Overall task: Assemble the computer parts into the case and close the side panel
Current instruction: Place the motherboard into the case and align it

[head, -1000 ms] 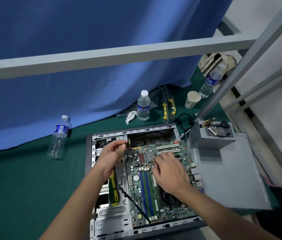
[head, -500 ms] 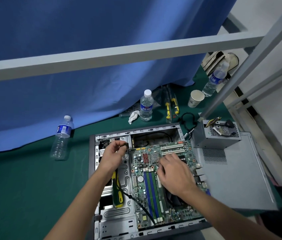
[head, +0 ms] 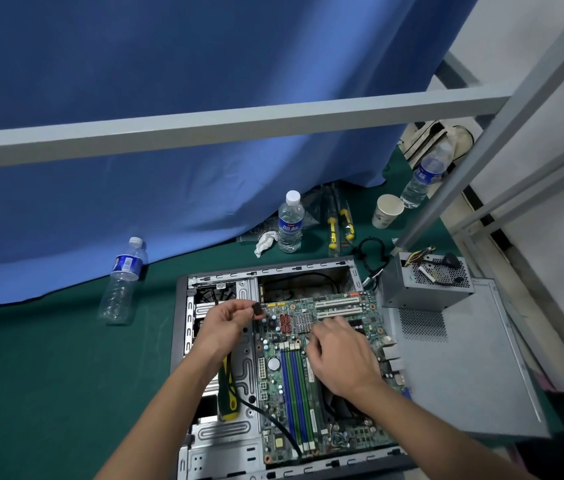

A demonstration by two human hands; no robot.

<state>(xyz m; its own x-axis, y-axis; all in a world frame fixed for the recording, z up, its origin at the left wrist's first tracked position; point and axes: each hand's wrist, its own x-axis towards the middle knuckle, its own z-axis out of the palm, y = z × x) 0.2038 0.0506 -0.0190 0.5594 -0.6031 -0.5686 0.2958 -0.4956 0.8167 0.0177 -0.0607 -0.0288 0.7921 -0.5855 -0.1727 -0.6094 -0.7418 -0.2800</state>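
The open computer case (head: 180, 317) lies flat on the green table. A green motherboard (head: 339, 308) with blue and green memory slots sits inside it. My left hand (head: 223, 322) pinches a small black cable connector (head: 257, 310) just above the board's upper left corner; its black cable (head: 273, 424) trails down across the case. My right hand (head: 339, 355) rests on the middle of the board with fingers curled; what the fingertips touch is hidden. A yellow and black screwdriver (head: 226, 393) lies in the case under my left forearm. The power supply (head: 425, 282) and grey side panel (head: 464, 368) lie to the right.
Three water bottles stand around: one far left (head: 122, 282), one behind the case (head: 290, 223), one back right (head: 424, 178). A paper cup (head: 387, 211), yellow-handled tools (head: 341, 225), a crumpled tissue (head: 265, 242) and a looped black cable (head: 370, 252) lie behind the case. A grey metal frame bar (head: 239, 126) crosses above.
My left hand has lifted slightly and turned, so the black connector now shows between its fingertips. My right hand has stayed on the board. The camera view has shifted a little.
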